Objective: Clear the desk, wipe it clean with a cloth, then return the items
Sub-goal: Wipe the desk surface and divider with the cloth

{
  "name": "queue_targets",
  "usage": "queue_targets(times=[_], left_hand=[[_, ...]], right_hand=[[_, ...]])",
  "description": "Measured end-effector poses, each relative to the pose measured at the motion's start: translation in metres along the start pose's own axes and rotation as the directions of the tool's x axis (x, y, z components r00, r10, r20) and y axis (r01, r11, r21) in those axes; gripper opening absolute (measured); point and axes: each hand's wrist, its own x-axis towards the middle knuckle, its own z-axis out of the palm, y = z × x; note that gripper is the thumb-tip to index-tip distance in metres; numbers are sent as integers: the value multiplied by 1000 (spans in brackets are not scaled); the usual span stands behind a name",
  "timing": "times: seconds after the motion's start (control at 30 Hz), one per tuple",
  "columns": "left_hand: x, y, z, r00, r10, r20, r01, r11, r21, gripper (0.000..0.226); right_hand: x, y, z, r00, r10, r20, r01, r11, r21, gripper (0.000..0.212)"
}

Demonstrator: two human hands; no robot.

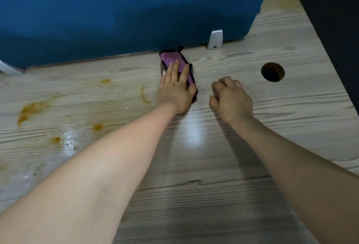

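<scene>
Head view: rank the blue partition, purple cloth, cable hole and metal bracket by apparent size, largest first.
1. blue partition
2. purple cloth, partly hidden under the left hand
3. cable hole
4. metal bracket, close to the hole in size, so that order is unsure

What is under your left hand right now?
The left hand lies flat, fingers straight, on a purple cloth by the blue partition. The desk beneath the cloth is covered, so I cannot tell whether any stain lies there.
</scene>
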Motion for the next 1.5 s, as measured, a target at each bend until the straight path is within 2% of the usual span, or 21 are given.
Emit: queue_targets(times=[0.1, 0.2, 0.3, 0.47, 0.53, 0.6, 0.7, 0.8, 0.87, 0.97, 1.07, 1.13, 1.23, 1.3, 1.4, 1.5], left_hand=[[-30, 3, 8, 999, 34, -37, -35, 999, -17, 61], [-57, 3, 12, 998, 68, 20, -68, 998, 0, 63], [-40, 0, 8, 997, 60, 57, -65, 995, 82, 72], [-1, -9, 0, 1000, -18, -20, 20, 995, 98, 71], [2, -18, -3, 999, -28, -43, 32, 995, 90, 70], [2, -40, -9, 993, -99, -64, 103, 992, 68, 71], [3, -89, -23, 953, -294, -68, 296, 955, 26, 73], [2, -100, -25, 929, -362, -78, 364, 931, 13, 72], [-5, -78, -18, 944, -320, -76, 322, 947, 9, 71], [-19, -42, -5, 992, -105, -63, 106, 994, 9, 71], [-21, -61, -8, 1000, 24, -14, -24, 1000, 18, 71], [-11, -95, -20, 997, -64, -41, 67, 996, 53, 70], [-3, -138, -34, 940, -333, -72, 335, 942, 14, 69], [-4, -137, -33, 920, -379, -101, 377, 926, -33, 66], [-17, -107, -23, 953, -282, -108, 282, 959, -16, 65], [-41, -78, -8, 995, -52, -89, 50, 999, -19, 65]], right_hand=[[1, -1, 0, 1000, 11, 1, -11, 1000, 10, 32], [1, 0, -1, 1000, -5, 16, 5, 1000, -12, 32], [1, 2, 0, 1000, -14, 20, 14, 999, -29, 34], [4, -9, 1, 1000, 7, -26, -8, 998, -60, 25], [11, -25, 5, 999, -29, -27, 28, 997, -68, 22], [21, -47, 12, 998, -62, -1, 62, 998, -18, 22], [30, -67, 19, 999, -26, 26, 24, 997, 73, 24], [32, -68, 21, 999, -4, 49, 1, 998, 56, 30], [32, -69, 18, 998, -1, 67, -2, 999, 45, 30], [31, -70, 15, 997, -10, 82, 8, 1000, 25, 29], [29, -71, 14, 996, -23, 81, 23, 1000, 8, 33], [29, -70, 14, 998, -24, 60, 25, 1000, -6, 32], [28, -69, 18, 998, -28, 54, 28, 1000, -3, 34], [28, -68, 18, 998, -24, 54, 23, 1000, 16, 38], [28, -69, 18, 999, -16, 47, 15, 999, 31, 36], [29, -72, 18, 999, -14, 53, 13, 1000, 21, 39]])
